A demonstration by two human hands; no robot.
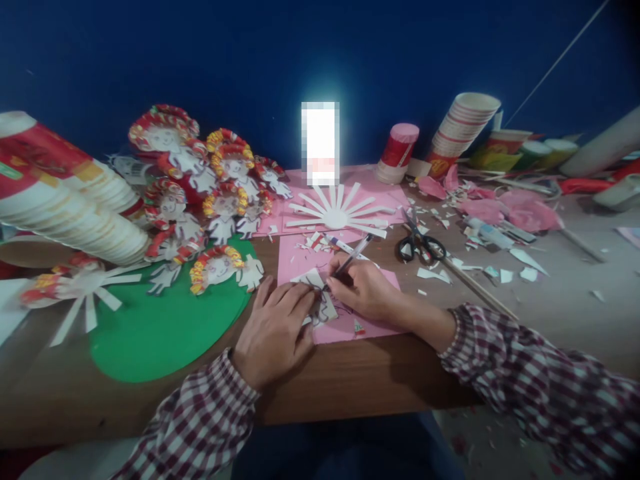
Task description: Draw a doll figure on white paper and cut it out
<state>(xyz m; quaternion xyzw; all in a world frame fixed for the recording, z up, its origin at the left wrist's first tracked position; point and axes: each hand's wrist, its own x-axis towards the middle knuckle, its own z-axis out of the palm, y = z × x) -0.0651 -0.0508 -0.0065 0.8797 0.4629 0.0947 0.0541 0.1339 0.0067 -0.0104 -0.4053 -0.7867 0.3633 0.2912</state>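
My right hand [367,290] is closed round a pen [353,257], its tip low over a small white paper piece [327,312] with dark drawn lines. My left hand [280,323] lies flat with its fingers stretched over the left part of that piece. Under the piece is a pink sheet [390,327] near the table's front edge. Behind my hands, a white paper cut into spread strips [336,217] rests on more pink paper. The pen tip is partly hidden by my right fingers.
Paper figures with red and yellow curls [217,267] stand and lie at the left, by a green sheet [170,333] and stacked paper cups [80,207]. Black scissors [420,247], a wooden stick [475,287] and paper scraps lie right. More cups [467,127] stand behind.
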